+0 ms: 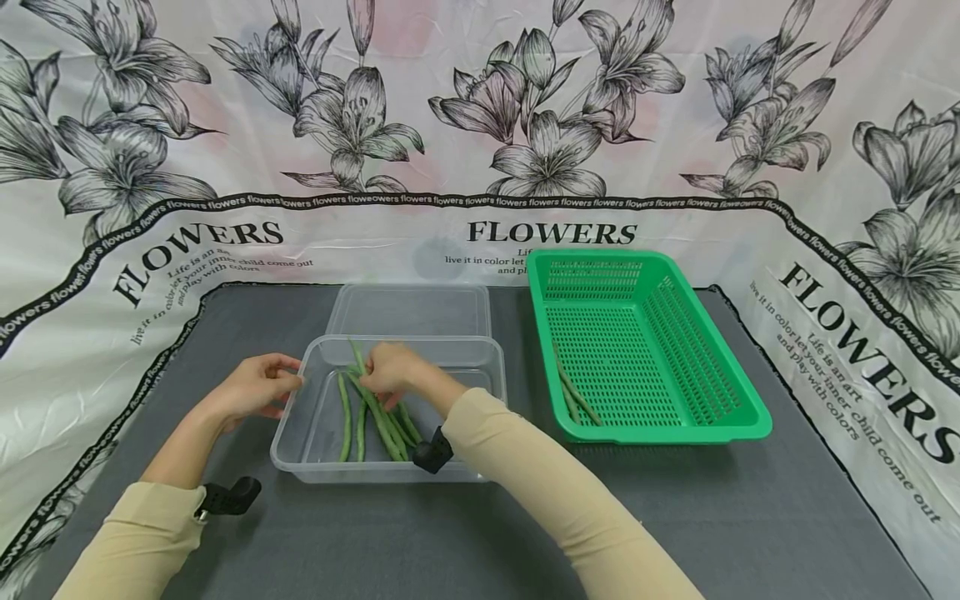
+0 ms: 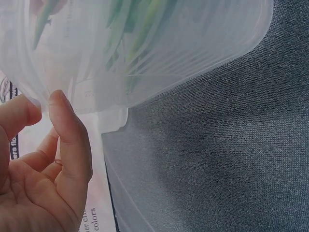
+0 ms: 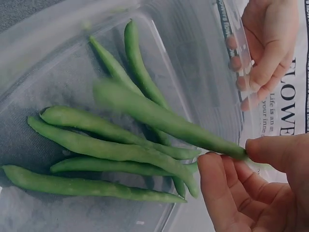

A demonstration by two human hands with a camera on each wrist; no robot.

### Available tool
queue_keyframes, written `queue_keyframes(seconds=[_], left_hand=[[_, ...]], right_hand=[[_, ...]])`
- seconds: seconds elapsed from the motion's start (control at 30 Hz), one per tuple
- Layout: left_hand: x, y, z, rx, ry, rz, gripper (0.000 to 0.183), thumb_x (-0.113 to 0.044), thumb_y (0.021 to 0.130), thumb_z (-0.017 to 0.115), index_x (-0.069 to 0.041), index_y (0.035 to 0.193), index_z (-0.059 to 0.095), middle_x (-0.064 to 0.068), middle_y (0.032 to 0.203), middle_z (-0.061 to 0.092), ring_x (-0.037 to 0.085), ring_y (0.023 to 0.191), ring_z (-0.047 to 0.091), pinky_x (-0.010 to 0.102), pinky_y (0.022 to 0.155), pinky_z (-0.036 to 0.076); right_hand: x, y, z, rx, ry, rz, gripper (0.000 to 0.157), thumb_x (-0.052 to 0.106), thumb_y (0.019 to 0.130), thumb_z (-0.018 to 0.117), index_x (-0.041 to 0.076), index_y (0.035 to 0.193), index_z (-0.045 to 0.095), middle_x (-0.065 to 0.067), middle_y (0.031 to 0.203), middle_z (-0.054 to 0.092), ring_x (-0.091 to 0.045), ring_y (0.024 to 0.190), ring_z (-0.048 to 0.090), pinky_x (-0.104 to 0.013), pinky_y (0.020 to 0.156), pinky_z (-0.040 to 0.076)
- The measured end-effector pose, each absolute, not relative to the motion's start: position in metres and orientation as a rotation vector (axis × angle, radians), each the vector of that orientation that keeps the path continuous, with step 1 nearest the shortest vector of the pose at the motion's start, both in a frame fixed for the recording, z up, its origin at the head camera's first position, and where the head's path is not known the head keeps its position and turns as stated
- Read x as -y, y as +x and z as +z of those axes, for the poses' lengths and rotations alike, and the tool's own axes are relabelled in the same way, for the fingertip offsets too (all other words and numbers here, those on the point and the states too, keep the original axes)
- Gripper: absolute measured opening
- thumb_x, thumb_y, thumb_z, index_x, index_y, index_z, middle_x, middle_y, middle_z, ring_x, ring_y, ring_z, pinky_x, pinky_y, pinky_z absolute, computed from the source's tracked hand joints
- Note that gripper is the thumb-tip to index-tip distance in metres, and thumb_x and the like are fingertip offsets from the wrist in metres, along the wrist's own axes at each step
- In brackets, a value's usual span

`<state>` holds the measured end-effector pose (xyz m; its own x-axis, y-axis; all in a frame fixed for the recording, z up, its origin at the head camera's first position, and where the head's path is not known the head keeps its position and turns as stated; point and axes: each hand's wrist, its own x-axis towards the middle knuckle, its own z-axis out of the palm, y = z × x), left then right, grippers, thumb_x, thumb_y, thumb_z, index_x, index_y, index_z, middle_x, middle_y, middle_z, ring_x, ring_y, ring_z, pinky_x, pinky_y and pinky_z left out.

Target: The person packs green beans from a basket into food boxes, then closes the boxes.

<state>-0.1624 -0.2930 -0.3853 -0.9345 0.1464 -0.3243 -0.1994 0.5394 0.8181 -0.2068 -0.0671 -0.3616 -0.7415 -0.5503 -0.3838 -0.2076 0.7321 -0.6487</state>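
A clear plastic container [image 1: 315, 472] sits on the grey cloth in the head view. My left hand [image 1: 253, 388] is at its left side; in the left wrist view the thumb and index finger [image 2: 63, 111] pinch its rim. Over the inside of the container is my right hand [image 1: 393, 371]. Its thumb and fingertips pinch one end of a green bean [image 3: 169, 122], which slants above the others in the right wrist view. Several green beans [image 3: 108, 149] lie loosely across the container's bottom, some crossing each other.
To the right stands a green perforated basket [image 1: 731, 429] with a few beans [image 1: 576, 390] along its left side. Behind the container lies a clear plastic lid [image 1: 408, 308]. A white flower-printed cloth [image 1: 435, 250] rises at the back and sides of the grey cloth [image 1: 480, 542].
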Motion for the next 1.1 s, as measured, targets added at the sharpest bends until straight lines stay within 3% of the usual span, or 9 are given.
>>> queue_keyframes(seconds=[0.13, 0.33, 0.47, 0.57, 0.7, 1.1], left_hand=[[0.292, -0.163, -0.385, -2.426, -0.043, 1.353, 0.049, -0.021, 0.094, 0.052, 0.005, 0.132, 0.037, 0.023, 0.111, 0.053, 0.023, 0.087, 0.056, 0.036, 0.068, 0.055], [0.291, -0.164, -0.386, -2.427, -0.045, 1.357, 0.047, -0.021, 0.094, 0.052, 0.005, 0.131, 0.038, 0.02, 0.108, 0.054, 0.022, 0.084, 0.056, 0.035, 0.067, 0.055], [0.291, -0.164, -0.386, -2.428, -0.045, 1.354, 0.048, -0.022, 0.095, 0.051, 0.005, 0.132, 0.037, 0.021, 0.109, 0.053, 0.022, 0.084, 0.056, 0.035, 0.067, 0.055], [0.291, -0.164, -0.385, -2.432, -0.047, 1.352, 0.048, -0.023, 0.095, 0.051, 0.005, 0.132, 0.037, 0.022, 0.11, 0.053, 0.022, 0.084, 0.056, 0.035, 0.067, 0.055], [0.292, -0.164, -0.386, -2.438, -0.045, 1.351, 0.049, -0.023, 0.094, 0.052, 0.004, 0.132, 0.037, 0.021, 0.109, 0.053, 0.022, 0.085, 0.056, 0.035, 0.067, 0.055], [0.291, -0.162, -0.387, -2.444, -0.054, 1.355, 0.05, -0.024, 0.094, 0.052, 0.004, 0.132, 0.037, 0.018, 0.107, 0.054, 0.023, 0.087, 0.056, 0.035, 0.067, 0.055]], right_hand=[[0.064, -0.206, -0.361, -2.377, -0.567, -0.802, 0.016, 0.019, 0.095, 0.051, 0.007, 0.087, 0.06, -0.009, 0.071, 0.062, -0.016, 0.057, 0.06, -0.031, 0.063, 0.056], [0.057, -0.212, -0.359, -2.472, -0.677, -0.703, 0.022, 0.022, 0.096, 0.049, 0.006, 0.106, 0.062, -0.004, 0.074, 0.06, -0.021, 0.067, 0.064, -0.026, 0.058, 0.054], [0.052, -0.219, -0.355, -2.6, -0.764, -0.621, 0.022, 0.023, 0.097, 0.048, 0.01, 0.109, 0.06, -0.003, 0.091, 0.064, -0.02, 0.065, 0.064, -0.021, 0.05, 0.047], [0.047, -0.224, -0.351, -2.682, -0.819, -0.598, 0.021, 0.023, 0.096, 0.048, 0.011, 0.107, 0.061, -0.003, 0.102, 0.064, -0.016, 0.068, 0.062, -0.021, 0.055, 0.045], [0.04, -0.231, -0.343, -2.768, -0.845, -0.556, 0.02, 0.025, 0.096, 0.049, 0.014, 0.105, 0.063, -0.001, 0.1, 0.064, -0.011, 0.074, 0.057, -0.023, 0.061, 0.045], [0.001, -0.257, -0.316, -2.871, -0.865, -0.563, 0.018, 0.022, 0.095, 0.049, 0.012, 0.103, 0.061, -0.003, 0.093, 0.063, -0.015, 0.07, 0.056, -0.026, 0.059, 0.043]])
